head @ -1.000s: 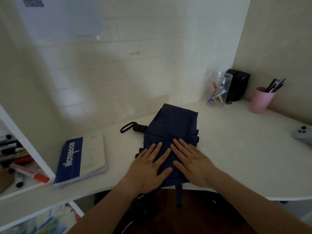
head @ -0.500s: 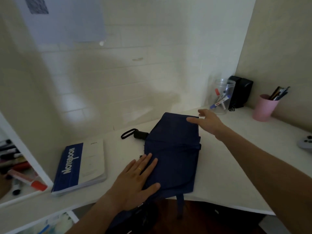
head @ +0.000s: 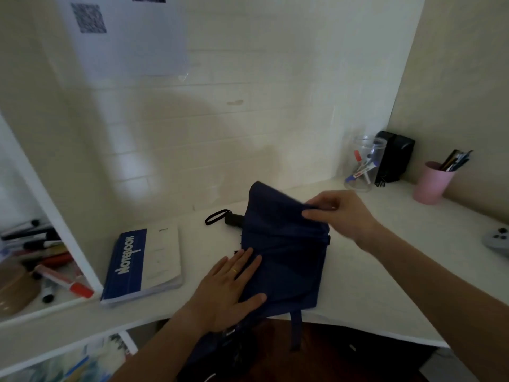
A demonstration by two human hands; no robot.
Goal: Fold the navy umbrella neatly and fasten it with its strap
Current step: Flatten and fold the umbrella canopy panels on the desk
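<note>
The navy umbrella lies collapsed on the white desk, its canopy spread flat. Its black handle with a wrist loop points left toward the wall. A navy strap hangs over the desk's front edge. My left hand presses flat on the near left part of the canopy, fingers spread. My right hand pinches the far right corner of the fabric and holds it lifted above the desk.
A blue and white notebook lies left of the umbrella. At the back right stand a clear jar of markers, a black box and a pink pen cup. A grey controller sits at the right edge. A shelf with markers is on the left.
My right hand left the near part of the canopy, reached to the far right corner, gripped the fabric and raised it. My left hand stayed pressed on the canopy.
</note>
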